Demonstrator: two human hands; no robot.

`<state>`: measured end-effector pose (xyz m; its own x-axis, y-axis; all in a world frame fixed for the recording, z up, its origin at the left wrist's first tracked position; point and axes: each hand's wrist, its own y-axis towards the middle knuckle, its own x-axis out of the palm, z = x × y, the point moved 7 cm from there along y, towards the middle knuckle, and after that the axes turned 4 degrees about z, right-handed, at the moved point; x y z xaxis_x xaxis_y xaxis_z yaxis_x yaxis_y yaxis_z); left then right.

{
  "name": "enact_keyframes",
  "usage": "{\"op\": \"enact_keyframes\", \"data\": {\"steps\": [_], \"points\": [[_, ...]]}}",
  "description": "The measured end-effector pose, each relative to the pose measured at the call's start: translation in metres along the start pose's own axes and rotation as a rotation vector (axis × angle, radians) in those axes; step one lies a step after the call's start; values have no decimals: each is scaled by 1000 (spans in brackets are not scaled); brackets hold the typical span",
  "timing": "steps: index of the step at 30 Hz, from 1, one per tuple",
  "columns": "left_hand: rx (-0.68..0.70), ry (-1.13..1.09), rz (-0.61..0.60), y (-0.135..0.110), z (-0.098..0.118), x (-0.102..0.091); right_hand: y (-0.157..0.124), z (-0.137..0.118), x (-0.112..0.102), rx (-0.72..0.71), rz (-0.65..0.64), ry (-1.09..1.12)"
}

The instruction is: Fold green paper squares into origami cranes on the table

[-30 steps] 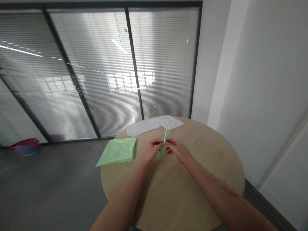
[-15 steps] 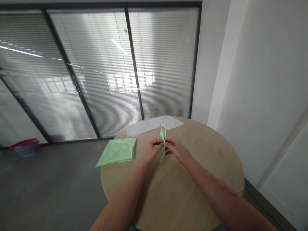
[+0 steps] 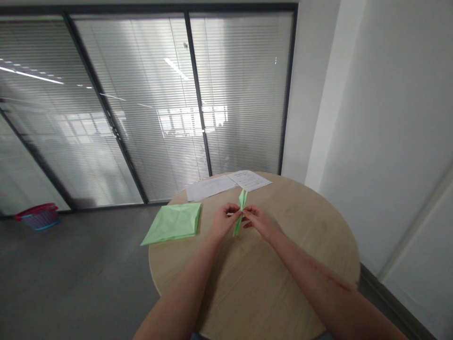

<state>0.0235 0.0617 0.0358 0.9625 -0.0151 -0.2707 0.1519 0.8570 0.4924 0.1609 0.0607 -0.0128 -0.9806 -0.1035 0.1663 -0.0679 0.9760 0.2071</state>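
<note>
Between my two hands is a narrow piece of folded light green paper [image 3: 242,199], held on edge above the table and pinched at its middle. Its upper end is slightly spread, and the lower end slants toward me. From the left, my left hand [image 3: 225,219] grips it with thumb and fingers closed. My right hand [image 3: 258,220] pinches the same spot from the right, its fingertips almost meeting those of the left. The fingertips partly hide the middle of the paper.
A round wooden table [image 3: 283,274] lies under my hands. On its left edge sits a stack of creased green paper [image 3: 173,222], one corner overhanging. White printed sheets [image 3: 212,187] lie at the far edge. A red and blue basket [image 3: 38,217] stands on the floor at left.
The folded green paper has tilted, its top leaning right and its bottom shifting left, and it looks narrower. Both hands stay in nearly the same place, still pinching it.
</note>
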Motion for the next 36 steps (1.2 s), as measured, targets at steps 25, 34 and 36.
{"op": "enact_keyframes", "data": {"steps": [25, 34, 36], "points": [[54, 90, -72, -4, 14, 6, 0, 1, -5, -14, 13, -26], [40, 69, -73, -5, 14, 4, -3, -4, -4, -7, 16, -21], [33, 62, -69, -4, 14, 3, -4, -6, -4, -8, 26, -17]]}}
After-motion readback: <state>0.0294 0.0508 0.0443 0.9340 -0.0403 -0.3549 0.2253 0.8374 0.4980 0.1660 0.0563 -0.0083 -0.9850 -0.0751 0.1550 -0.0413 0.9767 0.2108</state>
